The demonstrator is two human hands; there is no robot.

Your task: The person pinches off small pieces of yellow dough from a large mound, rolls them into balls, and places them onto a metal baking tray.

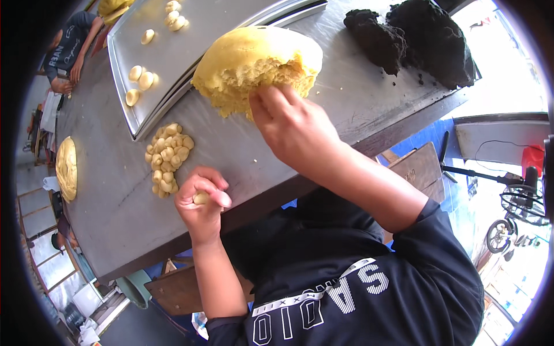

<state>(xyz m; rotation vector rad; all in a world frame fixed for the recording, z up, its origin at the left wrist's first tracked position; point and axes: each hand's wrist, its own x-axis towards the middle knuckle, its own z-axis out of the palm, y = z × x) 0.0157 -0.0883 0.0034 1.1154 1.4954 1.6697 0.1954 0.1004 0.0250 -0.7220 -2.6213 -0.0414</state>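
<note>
A grey metal desk (242,155) fills most of the view, running from the lower left up to the right, its front edge slanting past the person's dark shirt. Beyond it, at the right, lie a blue floor, a wooden board and a fan on a stand in bright daylight. At the far left end another person (72,46) in a dark shirt sits at the desk.

A metal tray (173,52) lies on the desk's upper part with a few small dough pieces scattered on it. 2 dark, nearly black lumps (415,40) sit at the upper right. The big yellow dough mound (257,66) rests at the middle, partly over the tray's edge; its long axis runs roughly left to right, the torn, ragged face turned toward the person. A flat yellow dough disc (66,168) lies near the left edge.

The right hand (294,130) has its fingertips dug into the mound's torn face, pinching at it. A pile of small dough balls (167,158) lies just beside the tray. The left hand (202,202), near that pile, is curled around 1 small dough piece (201,198), pinching it between thumb and fingers.
</note>
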